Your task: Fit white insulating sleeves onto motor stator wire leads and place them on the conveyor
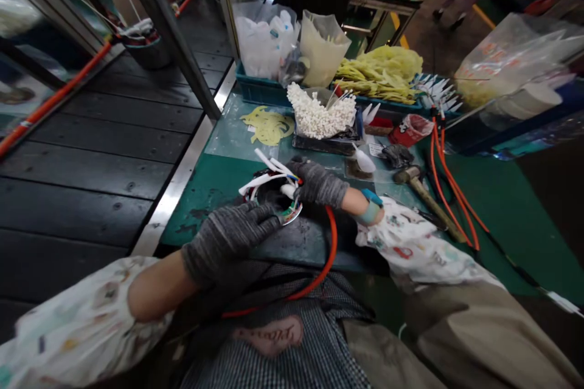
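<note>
A round, ring-shaped part with wires [292, 217] lies on the green table in front of me, white sleeved wires [261, 182] sticking up out of it. My left hand [230, 234], in a grey knitted glove, holds its near left edge, fingers close together. On the far right side my right hand [319, 183], gloved the same way, has its fingers closed around the wire bundle; red and blue strands show by the fingertips, which are partly hidden. From beneath the right wrist an orange cable [333, 240] curves down toward my lap.
A tray of small white tubes [322, 115] stands beyond my hands, beside yellow cut sheets [269, 126]. Behind it are a teal bin [255, 90] and yellow strips [378, 76]. A hammer [429, 200] and more orange cables [449, 176] lie right. A dark slatted conveyor [86, 176] runs left.
</note>
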A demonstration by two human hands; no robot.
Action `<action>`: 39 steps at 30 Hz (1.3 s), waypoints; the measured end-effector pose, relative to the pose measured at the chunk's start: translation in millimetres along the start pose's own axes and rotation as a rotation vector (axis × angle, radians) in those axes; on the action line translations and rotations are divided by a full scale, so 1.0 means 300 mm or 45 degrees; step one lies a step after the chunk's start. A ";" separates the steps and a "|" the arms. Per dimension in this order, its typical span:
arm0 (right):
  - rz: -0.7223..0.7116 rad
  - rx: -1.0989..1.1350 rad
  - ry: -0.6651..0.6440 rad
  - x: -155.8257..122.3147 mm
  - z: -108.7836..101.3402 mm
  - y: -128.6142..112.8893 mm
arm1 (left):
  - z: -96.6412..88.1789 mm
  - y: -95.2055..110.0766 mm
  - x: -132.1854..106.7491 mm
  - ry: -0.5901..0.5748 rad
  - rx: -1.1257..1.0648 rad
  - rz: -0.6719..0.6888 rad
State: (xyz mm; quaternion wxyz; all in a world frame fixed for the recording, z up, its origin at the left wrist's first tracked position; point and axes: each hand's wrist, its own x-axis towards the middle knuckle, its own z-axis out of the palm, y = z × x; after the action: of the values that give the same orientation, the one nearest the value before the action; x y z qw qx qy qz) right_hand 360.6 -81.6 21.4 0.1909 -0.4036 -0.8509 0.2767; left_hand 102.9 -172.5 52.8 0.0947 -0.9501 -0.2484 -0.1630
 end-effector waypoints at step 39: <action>0.035 -0.086 0.912 0.085 -0.223 0.068 | 0.165 0.089 -0.071 0.384 0.028 -0.510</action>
State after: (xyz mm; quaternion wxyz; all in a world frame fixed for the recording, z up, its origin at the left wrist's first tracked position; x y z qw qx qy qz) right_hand 393.7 -29.6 63.1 0.4599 -0.4923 -0.7332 0.0921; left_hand 111.9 -191.8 -3.5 0.1068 -0.8459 -0.4164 -0.3157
